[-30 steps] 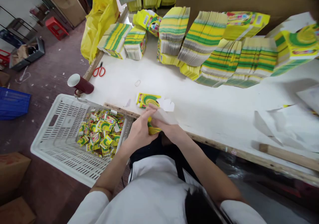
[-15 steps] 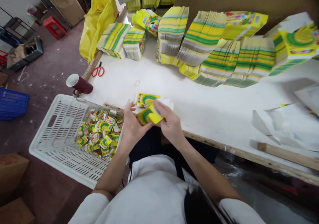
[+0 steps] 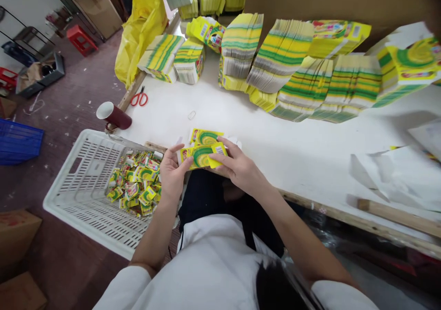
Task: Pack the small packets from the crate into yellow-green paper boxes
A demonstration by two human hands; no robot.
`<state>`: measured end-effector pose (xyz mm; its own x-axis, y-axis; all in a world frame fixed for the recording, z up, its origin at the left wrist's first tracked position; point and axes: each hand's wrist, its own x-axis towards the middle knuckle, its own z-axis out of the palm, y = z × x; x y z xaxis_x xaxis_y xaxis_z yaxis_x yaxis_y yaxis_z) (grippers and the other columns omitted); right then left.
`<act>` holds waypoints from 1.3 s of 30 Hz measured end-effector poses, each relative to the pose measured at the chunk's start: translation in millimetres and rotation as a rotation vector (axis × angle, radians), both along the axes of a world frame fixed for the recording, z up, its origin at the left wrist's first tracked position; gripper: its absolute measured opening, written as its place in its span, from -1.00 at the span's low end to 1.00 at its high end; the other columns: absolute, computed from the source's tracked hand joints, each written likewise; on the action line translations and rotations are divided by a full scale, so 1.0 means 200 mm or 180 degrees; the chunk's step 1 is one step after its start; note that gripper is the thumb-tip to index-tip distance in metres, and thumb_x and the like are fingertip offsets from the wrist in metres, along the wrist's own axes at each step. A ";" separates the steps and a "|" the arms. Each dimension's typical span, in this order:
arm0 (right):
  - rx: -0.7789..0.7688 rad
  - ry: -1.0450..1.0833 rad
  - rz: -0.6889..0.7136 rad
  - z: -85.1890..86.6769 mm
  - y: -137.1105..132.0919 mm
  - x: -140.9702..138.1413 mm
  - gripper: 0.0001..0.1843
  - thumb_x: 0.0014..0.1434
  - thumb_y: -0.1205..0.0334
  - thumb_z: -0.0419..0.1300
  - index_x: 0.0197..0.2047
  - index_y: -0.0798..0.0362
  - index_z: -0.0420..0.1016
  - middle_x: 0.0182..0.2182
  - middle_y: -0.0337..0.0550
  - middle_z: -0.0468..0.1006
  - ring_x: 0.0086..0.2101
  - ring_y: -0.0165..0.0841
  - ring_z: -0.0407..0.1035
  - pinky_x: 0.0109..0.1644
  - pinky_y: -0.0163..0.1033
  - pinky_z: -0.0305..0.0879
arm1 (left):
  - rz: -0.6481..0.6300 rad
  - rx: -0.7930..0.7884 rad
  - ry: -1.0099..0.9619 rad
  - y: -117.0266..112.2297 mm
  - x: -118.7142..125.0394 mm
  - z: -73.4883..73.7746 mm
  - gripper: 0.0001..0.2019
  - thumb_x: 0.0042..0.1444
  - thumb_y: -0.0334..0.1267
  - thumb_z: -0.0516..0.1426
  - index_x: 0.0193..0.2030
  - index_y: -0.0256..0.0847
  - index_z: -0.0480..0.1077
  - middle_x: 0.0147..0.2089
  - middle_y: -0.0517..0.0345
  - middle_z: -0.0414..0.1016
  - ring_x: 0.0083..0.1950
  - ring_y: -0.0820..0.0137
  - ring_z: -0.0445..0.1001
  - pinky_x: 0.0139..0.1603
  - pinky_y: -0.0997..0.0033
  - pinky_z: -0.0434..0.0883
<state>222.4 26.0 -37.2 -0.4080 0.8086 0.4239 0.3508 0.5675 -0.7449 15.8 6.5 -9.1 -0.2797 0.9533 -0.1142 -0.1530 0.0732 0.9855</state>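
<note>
Both my hands hold one small yellow and green carton [image 3: 200, 156] just over the near edge of the white table [image 3: 275, 149]. My left hand [image 3: 173, 174] grips its left end with curled fingers. My right hand [image 3: 237, 167] pinches its right end and a folded flap. A second flat carton [image 3: 206, 137] of the same print lies on the table right behind the held one. To my left, a white slotted crate [image 3: 86, 181] holds several folded cartons [image 3: 138, 181].
Tall stacks of flat yellow-green cartons [image 3: 296, 71] fill the back of the table. Red scissors [image 3: 139, 99] and a dark red cup [image 3: 113, 115] sit at the left edge, a yellow bag [image 3: 139, 30] beyond. White paper sheets [image 3: 396, 172] lie at the right.
The carton came up from below the table edge, was turned, and is now held flat and wide between both hands. My hands moved slightly apart.
</note>
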 end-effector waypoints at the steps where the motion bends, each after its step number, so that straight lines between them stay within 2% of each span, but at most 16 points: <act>1: 0.0010 0.0011 0.0093 0.01 0.01 0.01 -0.68 0.36 0.21 0.15 0.13 -0.05 0.55 0.36 0.09 0.26 0.24 -0.10 0.36 0.20 0.01 0.49 | 0.0068 -0.0012 -0.0073 0.00 0.00 0.00 -0.49 -0.13 -0.19 0.46 -0.03 -0.16 0.43 -0.27 0.20 0.61 -0.27 0.41 0.61 -0.21 0.45 0.53; 4: -0.0055 0.0149 0.0077 0.01 0.01 0.01 -0.74 0.34 0.23 0.17 0.05 -0.07 0.58 0.32 0.08 0.31 0.22 -0.11 0.37 0.21 0.05 0.47 | 0.0184 -0.0017 -0.0188 0.00 0.03 0.00 -0.49 -0.15 -0.19 0.46 -0.05 -0.17 0.43 -0.30 0.22 0.58 -0.32 0.45 0.58 -0.24 0.48 0.50; 7: -0.0270 0.0564 -0.0380 0.01 0.00 -0.04 -0.72 0.30 0.23 0.22 0.07 -0.07 0.51 0.26 0.06 0.38 0.24 -0.08 0.34 0.19 0.09 0.46 | 0.0080 0.0015 -0.0045 0.01 0.07 -0.01 -0.52 -0.08 -0.16 0.43 -0.02 -0.16 0.43 -0.27 0.22 0.56 -0.29 0.47 0.56 -0.21 0.50 0.49; 9: -0.0559 0.0869 -0.0582 0.00 -0.01 -0.09 -0.55 0.25 0.21 0.27 0.19 -0.07 0.37 0.25 0.08 0.39 0.20 -0.07 0.38 0.14 0.07 0.50 | -0.0075 -0.0018 0.0119 0.01 0.07 -0.01 -0.53 -0.02 -0.13 0.40 0.02 -0.15 0.42 -0.21 0.19 0.55 -0.24 0.45 0.55 -0.17 0.49 0.49; 11: -0.0869 0.0993 -0.0487 -0.02 0.00 -0.12 -0.32 0.18 0.17 0.34 0.31 -0.07 0.21 0.27 0.09 0.37 0.12 -0.10 0.45 0.10 0.04 0.51 | -0.0099 -0.0039 0.0407 0.01 0.02 0.00 -0.56 0.04 -0.12 0.36 0.03 -0.15 0.42 -0.18 0.17 0.54 -0.21 0.43 0.54 -0.14 0.47 0.49; 14: -0.0923 0.0730 -0.0464 -0.07 0.05 -0.12 -0.18 0.12 0.15 0.39 0.36 -0.07 0.12 0.21 0.06 0.44 0.06 -0.11 0.48 0.17 0.07 0.45 | 0.0495 0.0125 0.1432 -0.01 -0.21 0.03 -0.64 0.06 -0.10 0.32 -0.04 -0.17 0.46 -0.15 0.15 0.51 -0.18 0.40 0.50 -0.07 0.40 0.47; 16: -0.0754 0.0177 -0.0782 -0.11 0.10 -0.11 -0.26 0.15 0.22 0.37 0.33 0.00 0.18 0.11 0.08 0.52 0.05 -0.05 0.46 0.19 0.12 0.41 | 0.1134 0.0118 0.2404 -0.03 -0.44 0.04 -0.69 0.10 -0.07 0.27 -0.08 -0.20 0.47 -0.16 0.12 0.48 -0.17 0.34 0.46 -0.01 0.28 0.45; 18: -0.0646 -0.0579 -0.1026 -0.15 0.14 -0.11 -0.39 0.16 0.32 0.32 0.26 0.10 0.29 0.01 0.14 0.56 0.02 0.02 0.44 0.15 0.17 0.39 | 0.1444 -0.0217 0.3400 -0.05 -0.66 0.04 -0.67 0.08 -0.11 0.25 -0.04 -0.23 0.49 -0.11 0.05 0.46 -0.08 0.22 0.43 0.10 0.10 0.41; 20: -0.0624 -0.1094 -0.1062 -0.17 0.16 -0.13 -0.50 0.15 0.42 0.27 0.16 0.16 0.38 -0.07 0.19 0.57 -0.04 0.07 0.44 0.09 0.18 0.39 | 0.1666 -0.0354 0.3947 -0.07 -0.79 0.03 -0.51 -0.03 -0.13 0.31 0.05 -0.28 0.46 -0.01 -0.06 0.44 0.05 0.09 0.39 0.22 -0.05 0.32; 21: -0.0617 -0.1198 -0.1058 -0.18 0.17 -0.13 -0.55 0.14 0.46 0.25 0.12 0.17 0.40 -0.09 0.20 0.57 -0.06 0.06 0.44 0.08 0.17 0.39 | 0.1709 -0.0350 0.3977 -0.08 -0.81 0.01 -0.46 -0.05 -0.12 0.33 0.08 -0.29 0.44 0.03 -0.10 0.42 0.09 0.07 0.37 0.23 -0.07 0.31; 24: -0.0577 -0.1110 -0.1118 -0.17 0.17 -0.15 -0.54 0.09 0.51 0.22 0.08 0.13 0.39 -0.09 0.16 0.55 -0.07 0.02 0.43 0.08 0.13 0.38 | 0.1479 -0.0053 0.3051 -0.07 -0.68 -0.04 -0.44 -0.01 -0.05 0.32 0.12 -0.21 0.38 0.09 -0.08 0.40 0.11 0.16 0.39 0.13 0.10 0.42; 27: -0.0737 -0.0349 -0.1156 -0.12 0.12 -0.14 -0.45 0.04 0.50 0.24 0.11 0.06 0.30 -0.14 0.00 0.51 -0.14 -0.11 0.44 0.01 0.04 0.43 | 0.0682 0.0284 0.1451 -0.04 -0.37 -0.11 -0.38 -0.03 0.03 0.36 0.14 -0.10 0.33 0.08 -0.02 0.42 0.08 0.28 0.45 0.08 0.26 0.46; 31: -0.1279 0.0945 -0.0445 -0.01 0.00 -0.16 -0.38 0.05 0.36 0.31 0.15 -0.06 0.21 -0.26 -0.23 0.44 -0.32 -0.33 0.40 -0.22 -0.19 0.44 | -0.0095 0.0527 -0.0293 0.01 0.03 -0.13 -0.31 -0.11 0.25 0.35 0.11 -0.01 0.38 0.08 0.00 0.47 0.14 0.19 0.48 0.11 0.20 0.48; 34: -0.1611 0.1529 0.0246 0.06 -0.10 -0.22 -0.40 0.13 0.26 0.33 0.18 -0.08 0.20 -0.23 -0.21 0.45 -0.29 -0.37 0.41 -0.21 -0.23 0.44 | -0.0056 0.0504 -0.1072 0.03 0.18 -0.05 -0.45 0.02 0.32 0.23 -0.02 -0.04 0.45 -0.11 0.05 0.53 -0.02 0.22 0.55 0.02 0.20 0.53; 37: -0.1870 0.1888 0.0689 0.10 -0.15 -0.28 -0.40 0.14 0.13 0.37 0.19 -0.07 0.25 -0.15 -0.16 0.47 -0.15 -0.33 0.45 -0.04 -0.18 0.47 | 0.0288 0.0702 -0.1563 0.06 0.20 0.01 -0.50 0.09 0.34 0.15 -0.25 -0.10 0.44 -0.38 0.20 0.40 -0.35 0.42 0.47 -0.21 0.37 0.52; 39: -0.1891 0.1797 0.0697 0.10 -0.16 -0.30 -0.41 0.11 0.12 0.40 0.16 -0.05 0.32 -0.09 -0.13 0.50 -0.07 -0.29 0.45 0.03 -0.14 0.46 | 0.0375 0.0800 -0.1627 0.06 0.18 0.02 -0.47 0.05 0.38 0.16 -0.32 -0.12 0.41 -0.45 0.27 0.30 -0.45 0.51 0.37 -0.32 0.48 0.47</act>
<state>161.7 -5.8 -16.8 -0.4363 0.8888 0.1406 -0.2354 0.0381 -0.9712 51.5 19.2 -5.2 -0.3544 0.9344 -0.0367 -0.6068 -0.1999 0.7693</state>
